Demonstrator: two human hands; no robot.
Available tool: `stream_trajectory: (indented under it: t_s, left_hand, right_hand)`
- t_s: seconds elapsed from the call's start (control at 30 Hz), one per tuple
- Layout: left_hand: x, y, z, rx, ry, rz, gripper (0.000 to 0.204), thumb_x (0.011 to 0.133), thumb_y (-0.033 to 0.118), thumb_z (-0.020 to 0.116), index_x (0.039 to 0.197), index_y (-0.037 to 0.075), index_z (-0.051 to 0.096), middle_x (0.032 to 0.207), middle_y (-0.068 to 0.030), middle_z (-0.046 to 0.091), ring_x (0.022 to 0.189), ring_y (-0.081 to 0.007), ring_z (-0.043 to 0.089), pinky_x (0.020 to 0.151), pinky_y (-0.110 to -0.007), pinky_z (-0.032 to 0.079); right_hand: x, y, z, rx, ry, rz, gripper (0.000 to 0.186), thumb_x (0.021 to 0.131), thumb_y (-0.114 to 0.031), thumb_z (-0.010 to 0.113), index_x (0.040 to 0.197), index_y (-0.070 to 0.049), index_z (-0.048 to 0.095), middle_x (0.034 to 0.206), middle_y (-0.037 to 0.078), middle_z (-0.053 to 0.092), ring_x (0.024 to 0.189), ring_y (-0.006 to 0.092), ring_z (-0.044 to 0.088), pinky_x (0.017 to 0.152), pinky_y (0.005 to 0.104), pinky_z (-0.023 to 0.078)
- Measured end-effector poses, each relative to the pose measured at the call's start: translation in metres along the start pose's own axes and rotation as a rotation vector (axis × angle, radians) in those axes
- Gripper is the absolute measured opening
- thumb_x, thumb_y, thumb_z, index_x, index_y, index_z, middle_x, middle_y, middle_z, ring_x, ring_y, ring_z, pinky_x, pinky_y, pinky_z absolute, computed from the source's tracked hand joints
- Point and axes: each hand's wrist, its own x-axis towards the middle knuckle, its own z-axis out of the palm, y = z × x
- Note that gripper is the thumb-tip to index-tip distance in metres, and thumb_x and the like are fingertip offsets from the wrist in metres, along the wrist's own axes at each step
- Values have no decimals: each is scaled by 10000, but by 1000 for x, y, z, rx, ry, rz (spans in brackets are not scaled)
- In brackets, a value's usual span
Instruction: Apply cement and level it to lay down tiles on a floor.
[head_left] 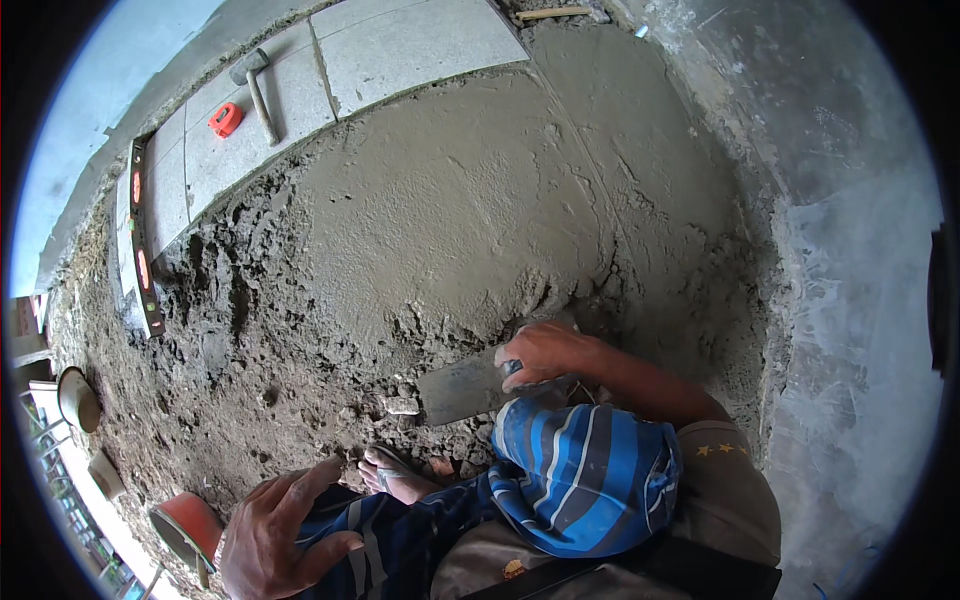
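My right hand (545, 355) is closed around the handle of a flat rectangular trowel (460, 390). The trowel's grey metal blade points left, low over the rough front edge of the wet mortar (440, 190). A broad, smoothed sheet of that mortar spreads ahead of me, its front and left edges lumpy. Near my bent leg at the lower left, my left hand (280, 530) is empty, with thumb and fingers apart. Just left of the blade's tip lies a small pale chunk (401, 406). My sandalled foot (395, 475) rests on the soil between the two hands.
Large grey tiles (420, 40) border the mortar's far side, carrying a mallet (258, 95) and a red tape measure (226, 120). A spirit level (143, 240) lies at the left. A red bucket (190, 525) and a bowl (78, 398) stand lower left. A concrete wall (850, 300) rises right.
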Motion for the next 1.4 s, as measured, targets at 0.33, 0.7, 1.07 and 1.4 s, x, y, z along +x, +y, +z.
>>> stream_trajectory:
  t_s: [0.33,0.7,1.07,1.4]
  left_hand:
    - [11,12,-4,15,-2,-40,681,821,120,785,1447,53,525,1249,-185,675,1068,-372,684,930,-433,547]
    - [25,10,-8,-34,-40,-102,639,860,114,776,1451,86,536,1223,-176,691,1046,-336,703,894,-417,561]
    - [60,2,-1,130,-95,-26,634,885,142,749,1472,113,512,1246,-191,682,1089,-381,679,901,-442,557]
    - [66,-6,8,143,-97,-52,568,891,53,717,1429,16,539,1284,-239,659,1117,-369,669,924,-431,553]
  right_hand:
    - [0,17,-17,-91,-48,2,482,808,-501,753,1124,-138,729,999,189,736,954,398,701,833,512,529]
    - [-182,92,49,319,1169,709,424,895,-319,694,1146,22,669,1001,235,716,972,370,709,869,425,539]
    - [-357,124,212,33,1156,1312,416,892,-389,692,1049,-4,699,936,234,695,948,412,668,834,493,518]
    - [-309,121,175,292,1152,1158,402,880,-387,701,1037,-18,721,975,240,706,957,414,678,833,494,529]
